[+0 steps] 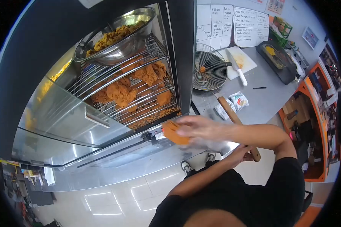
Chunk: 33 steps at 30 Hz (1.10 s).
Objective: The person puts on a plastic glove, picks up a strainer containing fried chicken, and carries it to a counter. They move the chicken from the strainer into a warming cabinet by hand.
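Observation:
My right hand [193, 128], smeared by motion, grips an orange angular piece [176, 132] in front of the warming cabinet's lower edge. The piece looks like folded card or paper, but I cannot tell its exact kind. Near my body, my left hand [240, 156] is closed around the lower end of a long wooden handle [231, 110]. That handle belongs to a round wire skimmer [216, 77] over the steel counter, with a small brown fried bit in its mesh. Inside the cabinet, fried chicken pieces [121, 92] lie on a wire rack [102, 85].
Above the rack sits a steel bowl [119, 53] of golden crumbs. The cabinet's glass door [57, 117] stands at left. On the counter [265, 98] are a white-handled knife [241, 76], a cutting board [248, 62], small packets [238, 100] and a black tray [282, 72].

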Motion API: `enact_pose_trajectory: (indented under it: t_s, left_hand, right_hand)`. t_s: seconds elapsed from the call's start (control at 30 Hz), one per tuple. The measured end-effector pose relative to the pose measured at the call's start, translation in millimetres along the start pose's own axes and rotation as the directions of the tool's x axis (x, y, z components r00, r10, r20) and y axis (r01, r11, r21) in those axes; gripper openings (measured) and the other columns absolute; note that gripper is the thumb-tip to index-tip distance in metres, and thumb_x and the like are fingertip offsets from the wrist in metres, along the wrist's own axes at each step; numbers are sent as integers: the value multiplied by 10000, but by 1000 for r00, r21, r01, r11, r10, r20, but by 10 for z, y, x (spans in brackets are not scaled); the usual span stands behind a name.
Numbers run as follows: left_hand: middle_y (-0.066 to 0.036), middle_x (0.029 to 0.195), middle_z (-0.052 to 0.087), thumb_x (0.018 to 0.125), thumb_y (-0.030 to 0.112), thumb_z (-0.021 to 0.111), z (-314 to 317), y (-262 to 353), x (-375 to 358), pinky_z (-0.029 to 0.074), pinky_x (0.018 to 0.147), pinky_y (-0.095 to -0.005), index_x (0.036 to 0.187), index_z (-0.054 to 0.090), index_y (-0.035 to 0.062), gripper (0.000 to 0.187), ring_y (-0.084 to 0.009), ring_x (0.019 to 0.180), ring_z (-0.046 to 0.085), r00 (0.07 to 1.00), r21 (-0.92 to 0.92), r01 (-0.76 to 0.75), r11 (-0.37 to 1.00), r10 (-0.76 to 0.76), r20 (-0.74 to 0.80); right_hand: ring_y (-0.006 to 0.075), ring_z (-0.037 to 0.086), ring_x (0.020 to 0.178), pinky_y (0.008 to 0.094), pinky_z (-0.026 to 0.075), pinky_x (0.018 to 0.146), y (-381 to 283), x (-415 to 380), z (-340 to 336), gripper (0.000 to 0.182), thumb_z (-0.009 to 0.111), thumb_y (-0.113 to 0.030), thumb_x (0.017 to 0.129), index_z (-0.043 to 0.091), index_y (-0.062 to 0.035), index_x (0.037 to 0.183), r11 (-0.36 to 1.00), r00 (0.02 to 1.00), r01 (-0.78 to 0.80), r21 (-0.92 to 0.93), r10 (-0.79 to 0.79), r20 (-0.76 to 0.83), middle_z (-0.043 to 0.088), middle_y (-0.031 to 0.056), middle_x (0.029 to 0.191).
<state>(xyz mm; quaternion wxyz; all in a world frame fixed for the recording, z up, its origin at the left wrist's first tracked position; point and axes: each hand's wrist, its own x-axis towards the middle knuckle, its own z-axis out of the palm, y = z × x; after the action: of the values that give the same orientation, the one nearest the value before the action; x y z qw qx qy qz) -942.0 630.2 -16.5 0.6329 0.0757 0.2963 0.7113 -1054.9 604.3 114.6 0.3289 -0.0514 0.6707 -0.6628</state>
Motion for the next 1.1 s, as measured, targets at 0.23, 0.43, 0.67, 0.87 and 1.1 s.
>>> enact_pose_trajectory:
  t_s: [0.23,0.43,0.67,0.87,1.1]
  left_hand:
    - [-59,1078,603,940,346,549,-307,-385,166,506,804,-321,1150,524,61,355,-187,934,615,989,-39,-129,991,131,69]
    - [-78,994,622,900,364,619,-292,-196,81,519,741,-309,1145,502,94,383,-201,896,629,999,5,-40,999,40,15]
    - [-107,995,610,916,353,587,-232,-102,4,528,691,-303,1179,459,84,397,-207,818,644,997,40,55,998,-53,-54]
    - [-109,1021,600,914,307,588,-335,-229,140,533,710,-323,1181,459,65,383,-231,827,646,994,12,75,997,-74,-82]
    - [-110,1015,602,912,297,590,-300,-206,131,526,706,-332,1207,453,64,400,-223,810,639,995,17,59,998,-58,-81]
  right_hand:
    - [223,560,1075,375,528,888,-152,1243,400,512,596,-259,915,371,-64,1331,715,872,480,508,-326,-366,509,109,1216]
    - [189,564,1059,372,516,931,-232,1571,487,603,637,74,810,364,-114,1313,422,798,581,696,-466,-383,535,84,1161]
    - [288,575,1088,392,476,934,-137,1727,300,517,657,4,810,451,-69,1280,541,709,704,460,-503,-495,578,134,1171]
    - [432,556,1045,463,469,909,-19,1762,238,514,670,-163,760,505,-2,1219,550,190,99,-830,-829,-526,541,247,1209]
    - [380,558,1072,456,489,884,77,1475,263,441,586,-233,851,510,-38,1239,480,375,-15,-877,-811,-450,489,219,1265]
